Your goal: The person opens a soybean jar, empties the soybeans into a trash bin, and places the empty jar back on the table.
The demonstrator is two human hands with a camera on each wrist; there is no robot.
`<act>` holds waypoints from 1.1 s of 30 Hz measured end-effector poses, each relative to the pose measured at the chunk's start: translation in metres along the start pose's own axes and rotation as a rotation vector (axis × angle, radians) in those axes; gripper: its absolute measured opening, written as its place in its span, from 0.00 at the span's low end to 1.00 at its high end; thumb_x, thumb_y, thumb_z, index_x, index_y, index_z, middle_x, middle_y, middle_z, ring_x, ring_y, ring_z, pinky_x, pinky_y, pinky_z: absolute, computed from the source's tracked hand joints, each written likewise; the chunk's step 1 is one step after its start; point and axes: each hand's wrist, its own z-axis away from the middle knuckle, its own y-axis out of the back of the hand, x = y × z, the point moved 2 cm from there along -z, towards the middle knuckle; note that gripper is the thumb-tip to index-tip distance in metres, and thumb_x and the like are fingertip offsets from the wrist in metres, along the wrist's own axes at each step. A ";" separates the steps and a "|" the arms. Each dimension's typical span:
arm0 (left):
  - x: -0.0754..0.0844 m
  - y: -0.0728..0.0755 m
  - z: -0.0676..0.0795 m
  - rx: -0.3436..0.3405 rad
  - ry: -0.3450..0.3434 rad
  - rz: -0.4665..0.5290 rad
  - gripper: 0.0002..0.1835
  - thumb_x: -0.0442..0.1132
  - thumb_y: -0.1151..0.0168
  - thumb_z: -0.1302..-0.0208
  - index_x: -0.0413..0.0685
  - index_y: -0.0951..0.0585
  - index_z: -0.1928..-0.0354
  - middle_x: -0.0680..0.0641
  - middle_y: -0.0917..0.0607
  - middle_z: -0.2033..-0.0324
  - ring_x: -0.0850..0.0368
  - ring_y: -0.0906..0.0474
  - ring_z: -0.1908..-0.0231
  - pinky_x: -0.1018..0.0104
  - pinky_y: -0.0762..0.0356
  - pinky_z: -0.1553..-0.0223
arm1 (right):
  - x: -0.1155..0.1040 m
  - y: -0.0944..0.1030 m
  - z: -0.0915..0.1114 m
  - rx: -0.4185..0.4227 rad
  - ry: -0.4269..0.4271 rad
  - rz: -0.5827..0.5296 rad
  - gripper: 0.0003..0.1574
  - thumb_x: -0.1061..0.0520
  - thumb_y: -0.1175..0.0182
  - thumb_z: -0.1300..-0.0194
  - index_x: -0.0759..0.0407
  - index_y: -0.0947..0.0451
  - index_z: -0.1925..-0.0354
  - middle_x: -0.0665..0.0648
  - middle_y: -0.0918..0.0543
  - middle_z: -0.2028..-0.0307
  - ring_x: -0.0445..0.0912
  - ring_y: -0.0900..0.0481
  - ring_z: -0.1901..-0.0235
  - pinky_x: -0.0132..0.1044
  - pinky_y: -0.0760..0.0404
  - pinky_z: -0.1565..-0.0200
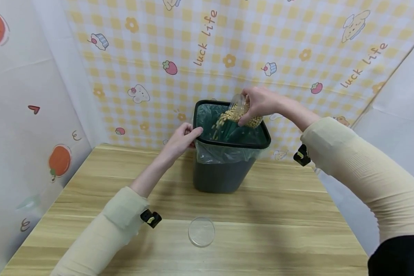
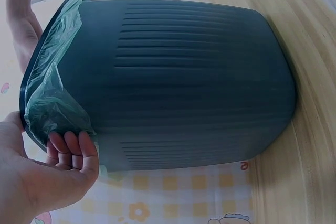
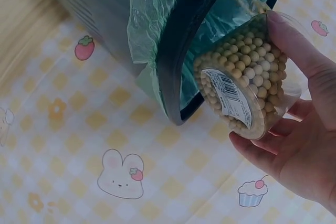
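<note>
A pale sleeve (image 1: 358, 172) is nearest in the head view; beans (image 1: 222, 119) fall from a tipped jar (image 1: 239, 108) into the bin (image 1: 215, 177). Left wrist: the left hand (image 2: 52, 177) pinches the bin's rim (image 2: 23, 95). Right wrist: the right hand (image 3: 317, 124) curls round the jar.

We count one left hand (image 1: 182, 139), one right hand (image 1: 260, 102), one bin (image 1: 218, 177), one liner (image 1: 224, 154), one jar (image 3: 242, 77), one label (image 3: 229, 97), one disc (image 1: 201, 232), one tabletop (image 1: 279, 191), two sleeves (image 1: 105, 228), and beans (image 1: 230, 114) beyond counting.
</note>
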 end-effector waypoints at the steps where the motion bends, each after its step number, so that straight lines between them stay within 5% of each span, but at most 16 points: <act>1: 0.000 0.000 0.000 0.000 0.000 0.002 0.15 0.51 0.44 0.24 0.49 0.34 0.59 0.51 0.33 0.67 0.53 0.27 0.63 0.64 0.22 0.56 | 0.000 0.000 0.000 0.000 0.001 0.002 0.51 0.42 0.21 0.47 0.65 0.32 0.35 0.69 0.19 0.41 0.57 0.19 0.51 0.48 0.19 0.52; 11: 0.001 0.000 0.000 -0.001 0.000 -0.003 0.15 0.51 0.44 0.23 0.48 0.33 0.58 0.51 0.33 0.67 0.53 0.28 0.62 0.65 0.22 0.56 | 0.002 0.002 0.001 -0.020 0.004 -0.003 0.54 0.43 0.22 0.46 0.66 0.34 0.32 0.70 0.20 0.41 0.59 0.19 0.49 0.52 0.20 0.48; 20: 0.000 0.000 -0.001 0.000 -0.006 -0.007 0.15 0.51 0.44 0.23 0.49 0.33 0.59 0.51 0.32 0.67 0.54 0.29 0.62 0.64 0.22 0.54 | 0.002 0.003 0.003 -0.009 -0.010 0.031 0.55 0.43 0.22 0.46 0.65 0.34 0.30 0.66 0.20 0.46 0.54 0.22 0.57 0.47 0.21 0.56; 33: 0.001 -0.001 0.000 0.010 -0.007 -0.003 0.14 0.50 0.44 0.24 0.49 0.32 0.59 0.52 0.31 0.68 0.53 0.26 0.62 0.68 0.22 0.57 | 0.003 0.004 0.005 -0.011 -0.019 0.031 0.54 0.43 0.21 0.47 0.64 0.33 0.32 0.66 0.21 0.43 0.57 0.22 0.51 0.49 0.21 0.52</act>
